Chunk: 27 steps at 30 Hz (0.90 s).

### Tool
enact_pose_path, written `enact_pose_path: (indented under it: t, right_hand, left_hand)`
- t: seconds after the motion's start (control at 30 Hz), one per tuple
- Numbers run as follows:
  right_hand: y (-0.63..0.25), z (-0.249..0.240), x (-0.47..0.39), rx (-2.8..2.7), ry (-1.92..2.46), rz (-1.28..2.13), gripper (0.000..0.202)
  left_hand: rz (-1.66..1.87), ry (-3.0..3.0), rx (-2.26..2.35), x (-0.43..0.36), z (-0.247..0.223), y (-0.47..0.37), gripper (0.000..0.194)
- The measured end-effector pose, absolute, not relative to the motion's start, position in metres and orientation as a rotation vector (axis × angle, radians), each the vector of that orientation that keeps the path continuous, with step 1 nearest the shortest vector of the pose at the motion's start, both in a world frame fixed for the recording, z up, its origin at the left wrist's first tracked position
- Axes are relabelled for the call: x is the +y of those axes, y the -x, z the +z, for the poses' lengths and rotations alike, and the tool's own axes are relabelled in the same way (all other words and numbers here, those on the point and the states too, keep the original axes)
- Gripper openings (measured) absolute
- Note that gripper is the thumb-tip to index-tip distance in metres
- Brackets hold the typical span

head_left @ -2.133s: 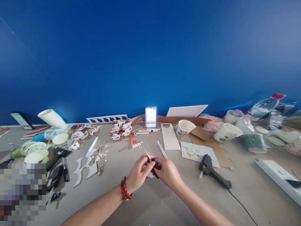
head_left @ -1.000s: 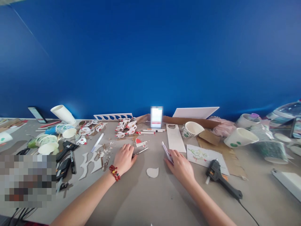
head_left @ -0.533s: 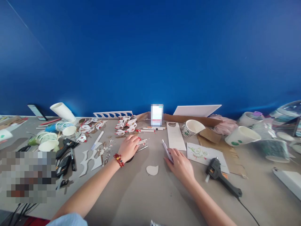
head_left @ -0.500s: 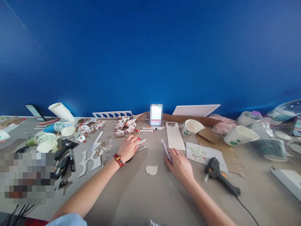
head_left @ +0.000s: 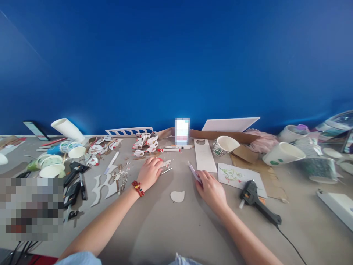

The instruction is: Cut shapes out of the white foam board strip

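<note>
My left hand (head_left: 149, 173), with a red beaded bracelet at the wrist, rests on the table with bent fingers. A small red and white piece (head_left: 164, 163) shows at its fingertips; what lies under the fingers is hidden. A thin metal rod (head_left: 166, 171) lies just right of it. My right hand (head_left: 211, 187) is closed around a slim whitish pen-like stick (head_left: 194, 171), whose far end points away to the left. Between the hands lies a flat white teardrop cutout (head_left: 177, 196), touched by neither.
Several white and red bird-shaped pieces (head_left: 145, 144) sit behind my left hand. White scraps (head_left: 109, 186) lie left of it. A white board (head_left: 205, 156), paper cup (head_left: 225, 145), drawing (head_left: 234, 175) and corded glue gun (head_left: 257, 204) are at right. A screen (head_left: 182, 131) stands at the back.
The view has shifted slightly, so the items at the back sit a little higher. Both hands stay in nearly the same places; the right still holds the stick.
</note>
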State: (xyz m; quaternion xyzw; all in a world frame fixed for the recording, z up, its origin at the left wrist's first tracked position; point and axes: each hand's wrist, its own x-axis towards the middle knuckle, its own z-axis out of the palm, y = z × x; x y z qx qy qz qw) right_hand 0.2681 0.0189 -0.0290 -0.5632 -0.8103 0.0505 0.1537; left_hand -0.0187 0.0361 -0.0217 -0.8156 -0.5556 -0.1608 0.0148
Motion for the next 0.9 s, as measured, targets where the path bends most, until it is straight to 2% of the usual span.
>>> enact_pose_path:
  t: [0.17, 0.4, 0.73, 0.9]
  right_hand:
    - [-0.268, -0.028, 0.019, -2.327, 1.641, 0.154, 0.025]
    - [-0.270, -0.031, 0.020, -2.311, 1.608, 0.181, 0.024]
    - [-0.271, -0.031, 0.020, -2.284, 1.621, 0.243, 0.026]
    - [-0.272, -0.030, 0.020, -2.290, 1.622, 0.262, 0.029]
  left_hand:
    - [-0.505, 2.502, -1.779, 0.044, -0.026, 0.018, 0.008]
    - [-0.592, 2.458, -1.821, 0.039, -0.023, 0.024, 0.015]
    - [-0.560, 2.471, -1.825, 0.045, -0.021, 0.013, 0.009]
    - [-0.635, 2.584, -1.741, 0.026, -0.010, -0.005, 0.014]
